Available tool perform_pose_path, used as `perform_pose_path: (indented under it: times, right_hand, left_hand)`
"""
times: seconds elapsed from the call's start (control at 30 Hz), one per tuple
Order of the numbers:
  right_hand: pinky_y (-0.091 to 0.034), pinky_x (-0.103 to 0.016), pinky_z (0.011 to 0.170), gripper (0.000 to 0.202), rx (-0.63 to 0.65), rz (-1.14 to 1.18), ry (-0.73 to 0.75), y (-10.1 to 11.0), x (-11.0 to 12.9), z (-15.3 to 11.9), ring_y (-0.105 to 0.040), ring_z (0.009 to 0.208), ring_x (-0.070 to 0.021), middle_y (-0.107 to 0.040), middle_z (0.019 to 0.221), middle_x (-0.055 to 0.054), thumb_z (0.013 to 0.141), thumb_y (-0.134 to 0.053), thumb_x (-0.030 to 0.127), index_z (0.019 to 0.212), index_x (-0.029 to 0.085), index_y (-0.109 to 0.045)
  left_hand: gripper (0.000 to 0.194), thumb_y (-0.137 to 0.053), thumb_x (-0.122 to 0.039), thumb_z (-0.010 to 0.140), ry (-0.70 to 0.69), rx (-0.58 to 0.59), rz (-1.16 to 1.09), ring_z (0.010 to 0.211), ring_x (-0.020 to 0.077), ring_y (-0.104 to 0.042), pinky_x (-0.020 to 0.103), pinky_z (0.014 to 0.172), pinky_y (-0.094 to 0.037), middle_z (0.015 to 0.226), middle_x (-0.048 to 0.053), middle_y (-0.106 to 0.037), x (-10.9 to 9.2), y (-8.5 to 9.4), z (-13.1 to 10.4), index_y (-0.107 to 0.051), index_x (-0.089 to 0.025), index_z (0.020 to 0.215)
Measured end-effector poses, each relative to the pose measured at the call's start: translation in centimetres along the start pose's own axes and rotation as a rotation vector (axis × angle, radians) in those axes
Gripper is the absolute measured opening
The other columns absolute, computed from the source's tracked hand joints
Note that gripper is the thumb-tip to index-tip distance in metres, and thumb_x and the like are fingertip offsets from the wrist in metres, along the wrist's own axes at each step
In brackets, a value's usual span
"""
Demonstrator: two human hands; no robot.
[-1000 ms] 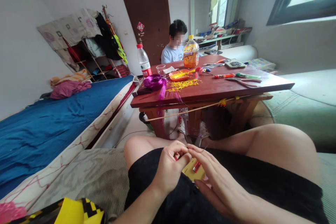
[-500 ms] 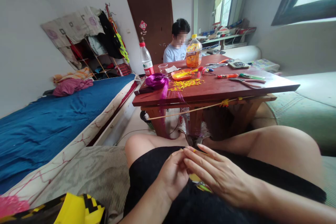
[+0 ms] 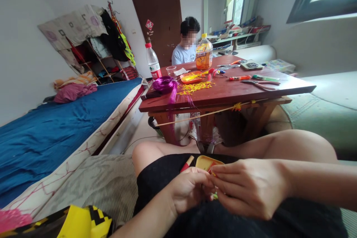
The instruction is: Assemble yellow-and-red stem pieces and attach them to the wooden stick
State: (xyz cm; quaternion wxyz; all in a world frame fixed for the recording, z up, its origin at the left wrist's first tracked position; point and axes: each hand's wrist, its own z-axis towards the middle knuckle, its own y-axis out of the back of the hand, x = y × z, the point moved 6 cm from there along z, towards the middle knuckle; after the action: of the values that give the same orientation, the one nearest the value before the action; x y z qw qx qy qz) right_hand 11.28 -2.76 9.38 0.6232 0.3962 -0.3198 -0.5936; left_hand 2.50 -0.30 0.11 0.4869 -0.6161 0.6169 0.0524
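Over my lap, my left hand [image 3: 192,187] is closed, its thumb and fingers pinched together. My right hand [image 3: 251,187] meets it fingertip to fingertip, also closed in a pinch. A tiny yellow-orange bit shows at the right fingertips; the rest of what they hold is hidden. Just behind the hands, a small yellow tray [image 3: 205,160] rests on the black cloth [image 3: 158,174] over my thighs, with something red in it. Left of the tray lies a red item with a pale wooden-looking end [image 3: 189,163]. Something green peeks out beneath the fingers.
Ahead stands a red-brown table [image 3: 220,96] with purple thread [image 3: 165,84], yellow pieces [image 3: 196,88], an orange dish [image 3: 192,78], bottles [image 3: 204,54] and pliers [image 3: 260,84]. A person [image 3: 184,54] sits across it. A blue-covered bed [image 3: 69,119] is at left.
My right hand has turned from stretched fingers to a pinch and shifted right and slightly down. My left hand moved right. The yellow tray and red item behind the hands have come into view.
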Motion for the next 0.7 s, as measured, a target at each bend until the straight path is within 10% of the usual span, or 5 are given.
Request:
perform_pose_path:
  times: [0.2, 0.43, 0.7]
  right_hand:
    - [-0.057, -0.030, 0.066, 0.029, 0.054, 0.074, -0.071, -0.3, -0.3, 0.2, -0.066, 0.064, -0.0162, -0.068, 0.066, -0.005, 0.086, -0.037, 0.014, 0.084, 0.024, -0.064]
    - [-0.057, -0.032, 0.067, 0.031, 0.018, -0.201, 0.175, -0.2, 1.1, 0.1, -0.065, 0.059, -0.0186, -0.069, 0.066, -0.010, 0.083, -0.037, 0.006, 0.080, 0.011, -0.067]
    - [-0.054, -0.031, 0.077, 0.034, -0.106, -0.087, -0.145, 0.4, -0.4, 0.0, -0.066, 0.077, -0.0188, -0.070, 0.076, -0.009, 0.090, -0.028, 0.010, 0.096, 0.014, -0.061]
  left_hand:
    - [0.007, -0.053, -0.006, 0.046, 0.028, 0.007, 0.045, 0.041, 0.0053, -0.042, 0.021, 0.048, -0.033, 0.043, -0.004, -0.051, 0.4, 0.2, 0.3, -0.059, -0.011, 0.047]
    - [0.008, -0.053, -0.006, 0.043, 0.063, 0.023, 0.047, 0.041, 0.0054, -0.043, 0.021, 0.050, -0.035, 0.042, -0.003, -0.053, 0.4, 0.0, 0.2, -0.059, -0.011, 0.046]
    - [0.008, -0.058, -0.009, 0.042, -0.020, -0.082, -0.011, 0.044, 0.0057, -0.046, 0.020, 0.052, -0.036, 0.042, -0.004, -0.052, -1.0, 0.7, -0.4, -0.061, -0.011, 0.050]
